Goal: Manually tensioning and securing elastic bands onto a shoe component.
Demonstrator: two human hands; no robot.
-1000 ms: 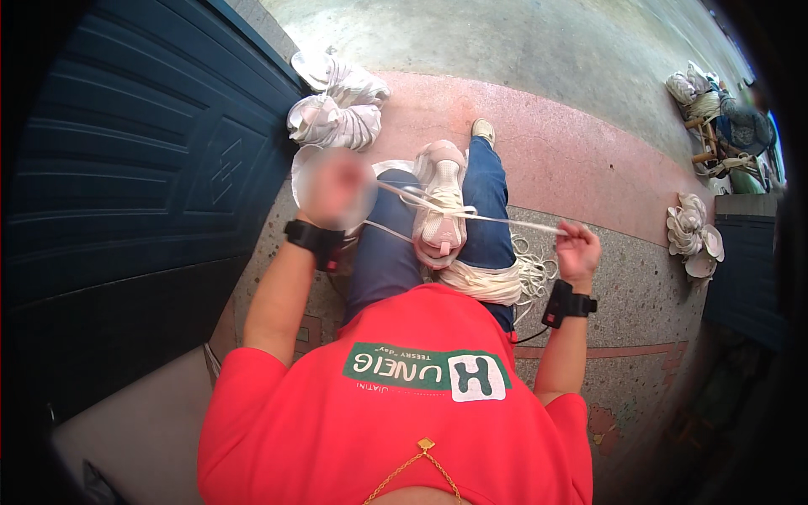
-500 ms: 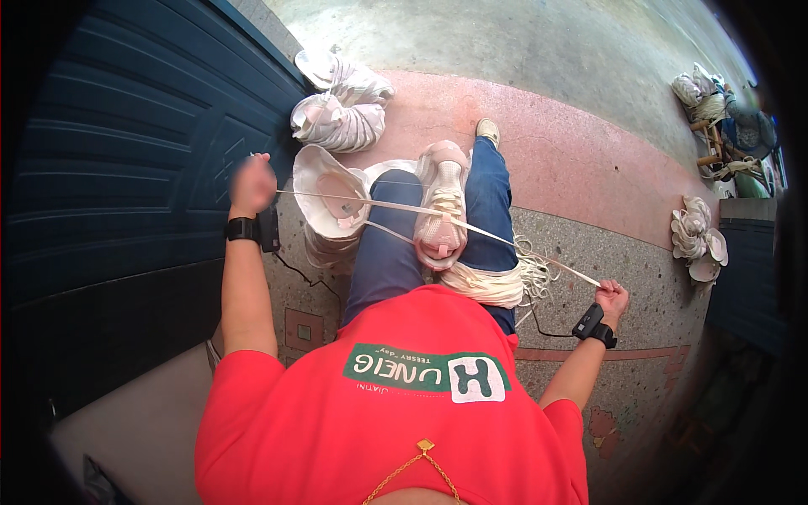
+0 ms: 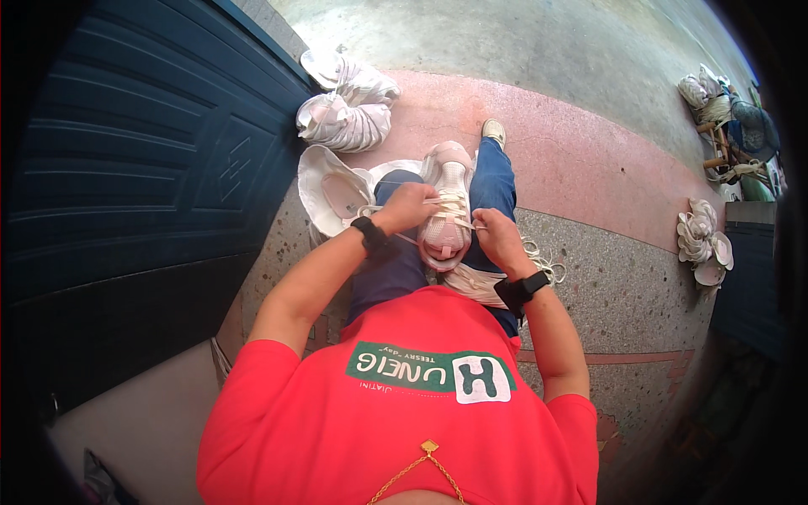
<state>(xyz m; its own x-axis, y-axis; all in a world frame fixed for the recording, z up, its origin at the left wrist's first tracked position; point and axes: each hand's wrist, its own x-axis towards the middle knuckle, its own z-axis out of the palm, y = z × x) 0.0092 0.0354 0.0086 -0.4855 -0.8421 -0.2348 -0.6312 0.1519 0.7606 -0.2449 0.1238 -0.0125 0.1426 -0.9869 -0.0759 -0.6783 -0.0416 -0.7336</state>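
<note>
A pink and white shoe upper [image 3: 453,174] rests on my lap between my thighs, toe pointing away from me. A cream shoelace [image 3: 455,215] crosses its eyelet area. On the upper's left edge is my left hand [image 3: 407,208], its fingers closed on one part of the lace. My right hand [image 3: 502,239], just right of the upper, pinches another part of the lace. More cream laces [image 3: 473,284] lie bundled across my right thigh. By my left leg a white and pink upper [image 3: 335,195] lies with its opening facing up.
Stacked white uppers [image 3: 347,122] lie on the floor at the far left, beside a dark blue panelled door [image 3: 168,151]. Another bunch of uppers [image 3: 700,240] is at the right. A wooden-framed stool [image 3: 715,151] with laces and uppers stands at the far right.
Both hands have come in from wide out at the sides to the shoe upper. The lace, stretched straight across before, now lies slack and gathered at the eyelets.
</note>
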